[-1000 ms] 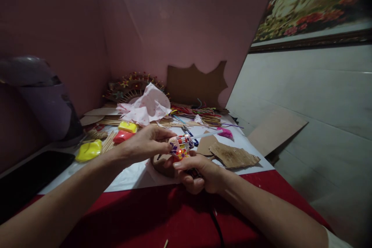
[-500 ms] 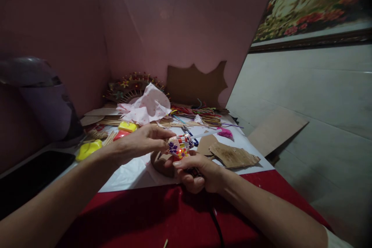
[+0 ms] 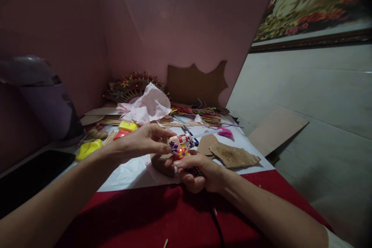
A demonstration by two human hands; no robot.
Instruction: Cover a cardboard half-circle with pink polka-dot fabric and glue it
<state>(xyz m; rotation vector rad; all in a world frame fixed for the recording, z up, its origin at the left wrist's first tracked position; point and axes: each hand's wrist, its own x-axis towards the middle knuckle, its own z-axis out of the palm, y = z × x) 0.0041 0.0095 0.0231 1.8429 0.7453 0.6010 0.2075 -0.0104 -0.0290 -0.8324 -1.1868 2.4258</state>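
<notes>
My right hand is wrapped around the handle of a flower-patterned hot glue gun. Its front points left, and a pale glue stick juts out of its back. A dark cord hangs down below the grip. My left hand is closed at the front of the gun, thumb and fingers near the nozzle; what they pinch is hidden. Under the hands lies a round brown piece, partly covered. Scissors with dark blue handles rest just behind the gun.
Torn cardboard and a pink lump lie to the right. Yellow packets, thin sticks and a dotted pink cloth sit left and behind. A purple bin and a black flat object stand at the left.
My left hand's fingertips have shifted very slightly at the front of the glue gun. Otherwise both hands and the gun hold almost the same position.
</notes>
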